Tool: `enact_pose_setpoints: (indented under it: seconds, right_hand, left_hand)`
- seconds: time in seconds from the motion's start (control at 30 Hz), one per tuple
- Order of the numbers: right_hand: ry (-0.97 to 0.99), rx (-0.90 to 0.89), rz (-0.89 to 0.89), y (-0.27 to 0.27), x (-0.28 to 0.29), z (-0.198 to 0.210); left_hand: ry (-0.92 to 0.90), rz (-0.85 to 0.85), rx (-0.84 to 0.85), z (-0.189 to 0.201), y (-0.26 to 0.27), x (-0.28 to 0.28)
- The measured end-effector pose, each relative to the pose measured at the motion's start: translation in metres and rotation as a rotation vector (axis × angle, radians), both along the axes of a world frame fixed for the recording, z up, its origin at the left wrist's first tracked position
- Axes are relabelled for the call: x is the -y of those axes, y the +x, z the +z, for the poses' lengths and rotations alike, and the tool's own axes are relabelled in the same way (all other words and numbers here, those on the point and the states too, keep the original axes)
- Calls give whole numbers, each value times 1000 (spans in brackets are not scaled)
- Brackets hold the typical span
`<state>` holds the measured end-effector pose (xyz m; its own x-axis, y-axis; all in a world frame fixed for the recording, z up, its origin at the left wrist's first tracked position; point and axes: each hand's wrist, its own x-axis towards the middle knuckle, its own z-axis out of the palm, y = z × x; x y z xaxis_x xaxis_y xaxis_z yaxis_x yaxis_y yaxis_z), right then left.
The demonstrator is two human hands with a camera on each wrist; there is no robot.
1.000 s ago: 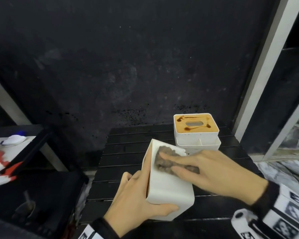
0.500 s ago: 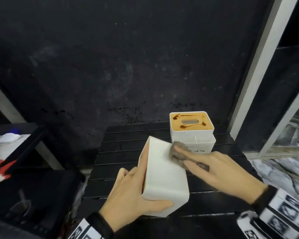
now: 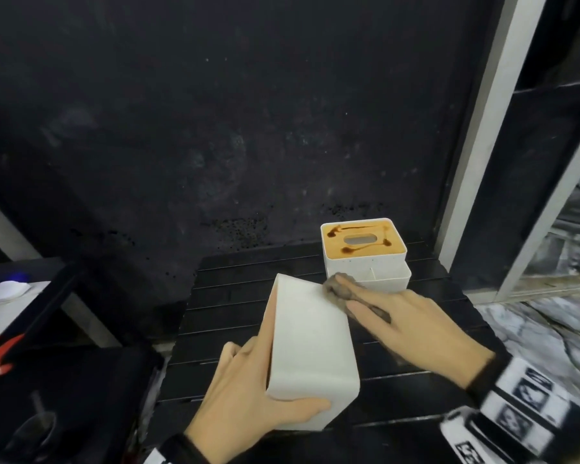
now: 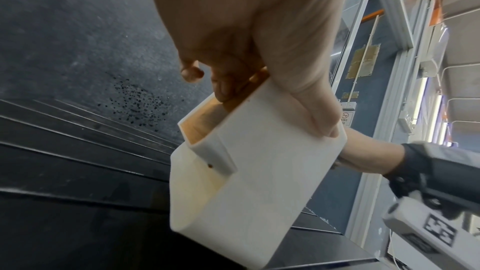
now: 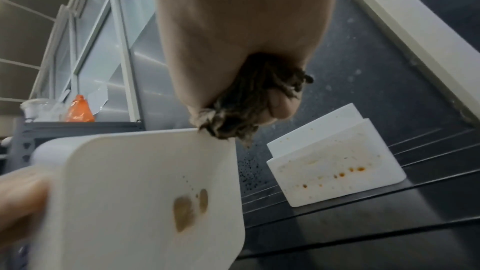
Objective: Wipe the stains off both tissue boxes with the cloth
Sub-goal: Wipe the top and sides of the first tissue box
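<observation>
The cloth [image 3: 340, 289] has slid from the middle of the near tissue box [image 3: 310, 343] to its far right edge. On the left, the left hand [image 3: 248, 406] has a closed grip on this tipped white box, thumb across its near end, over the black slatted tabletop [image 3: 215, 329]. A brown stain [image 5: 191, 208] shows on one side of the box. The right hand [image 3: 412, 324] presses the grey cloth down with straight fingers, its grip open. Just behind stands the far tissue box [image 3: 365, 259], its orange top smeared with dark brown stains.
</observation>
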<state>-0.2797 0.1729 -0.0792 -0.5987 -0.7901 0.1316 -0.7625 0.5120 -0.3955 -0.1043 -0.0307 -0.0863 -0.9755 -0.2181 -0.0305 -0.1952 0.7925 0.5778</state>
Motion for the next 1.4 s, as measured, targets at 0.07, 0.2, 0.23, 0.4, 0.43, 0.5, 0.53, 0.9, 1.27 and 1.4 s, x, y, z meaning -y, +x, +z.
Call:
enact_pose_setpoints:
  seconds: [0.07,0.2,0.23,0.4,0.43,0.5,0.53,0.9,1.27,1.4]
  right_hand:
    - [-27,-11,-8,1,8,-3]
    - [-24,36,130,36,-7,4]
    - [-11,51,179,44,-14,6]
    - [-15,-53,214,39,-30,3]
    - [-30,-46,168,36,-27,2]
    - [-49,-27,121,36,-23,0]
    - [-50,-17,126,40,-24,-1]
    - [53,-206,146,51,-26,17]
    - [141,-336,261,76,-21,25]
    - [155,-384,113,61,5,38]
  left_hand:
    - [12,7,-4,-1,0,2]
    - [39,10,-28,-2,3,3]
    - [42,3,-34,-3,4,3]
    - [30,3,-70,1,3,-1]
    - [27,4,-76,1,3,-2]
    - [31,4,-74,0,2,-2]
    - [33,4,-70,-1,3,-1]
    - [41,-18,-78,-2,3,0]
    - [23,-43,-110,2,4,-5]
    - [8,-35,-94,0,3,-3]
